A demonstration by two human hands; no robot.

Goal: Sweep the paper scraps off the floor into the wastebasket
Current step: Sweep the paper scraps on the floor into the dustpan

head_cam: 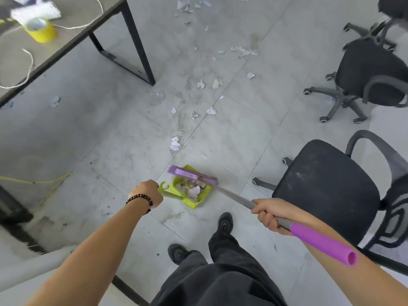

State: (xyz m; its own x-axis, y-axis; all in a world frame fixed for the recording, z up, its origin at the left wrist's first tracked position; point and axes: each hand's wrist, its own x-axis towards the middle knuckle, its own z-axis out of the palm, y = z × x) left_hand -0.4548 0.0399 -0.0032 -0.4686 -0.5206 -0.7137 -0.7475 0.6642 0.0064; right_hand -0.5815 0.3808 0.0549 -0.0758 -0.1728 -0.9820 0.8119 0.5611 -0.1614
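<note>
stands over a lime-green dustpan [192, 204] set on the grey tiled floor [110, 140]. grips the dustpan's handle [171, 195] with the left hand [146, 193], closed in a fist round it, fingertips out of sight under the knuckles, a dark bead bracelet [141, 200] on that wrist. holds the broom shaft [234, 195] in the right hand [268, 214], right of the dustpan and nearer the body, fingers pressed together and wrapped round the grey metal; purple grip [320, 241] jutting out behind that hand. lays the purple broom head [192, 174] across the dustpan's far edge. inside the dustpan, a crumpled white scrap [193, 191] with smaller brownish bits beside it. just beyond the dustpan, a white paper wad [175, 144] by a tile joint; farther beyond, more paper scraps [210, 111] strewn up the floor, mostly apart from one another. right of the dustpan, a black office chair [326, 195] near the broom shaft; beyond and right of the dustpan, a second black chair [371, 69]. beyond and left of the dustpan, a grey table [66, 40] on black legs, carrying a yellow tape roll [40, 30] and a white cord [29, 67]. left of the dustpan, a thin yellow cable [33, 181] on the floor. nearer than the dustpan, two black shoes [225, 221] under dark trousers.
</note>
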